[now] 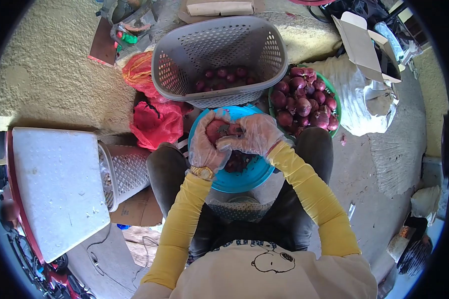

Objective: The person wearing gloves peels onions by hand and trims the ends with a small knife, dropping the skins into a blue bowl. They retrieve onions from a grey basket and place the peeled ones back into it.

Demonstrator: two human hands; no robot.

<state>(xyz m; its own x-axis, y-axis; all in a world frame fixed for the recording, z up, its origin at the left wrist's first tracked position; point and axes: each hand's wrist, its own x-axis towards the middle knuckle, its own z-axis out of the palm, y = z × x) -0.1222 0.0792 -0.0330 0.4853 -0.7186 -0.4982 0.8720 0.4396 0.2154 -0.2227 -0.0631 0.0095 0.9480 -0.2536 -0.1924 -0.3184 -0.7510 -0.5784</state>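
Observation:
A red onion [216, 130] sits in my left hand [204, 147], which wears a clear plastic glove and has its fingers wrapped round it. My right hand [258, 133], gloved the same way, closes against the onion's right side, thumb and fingertips pressed on it. A small dark patch shows under the right fingertips; I cannot tell what it is. Both hands are over a blue basin [229, 184] between my knees, where dark red onion skins [238, 162] lie. Just right of the hands stands a green basin [338, 112] heaped with red onions [304, 105].
Beyond the blue basin stands a grey perforated basket [219, 94] with several onions in its bottom. Red mesh sacks [157, 124] lie to its left. A white foam lid [60, 184] and a pale basket [129, 172] are at left. A white sack [354, 89] and an opened carton [359, 45] are at right.

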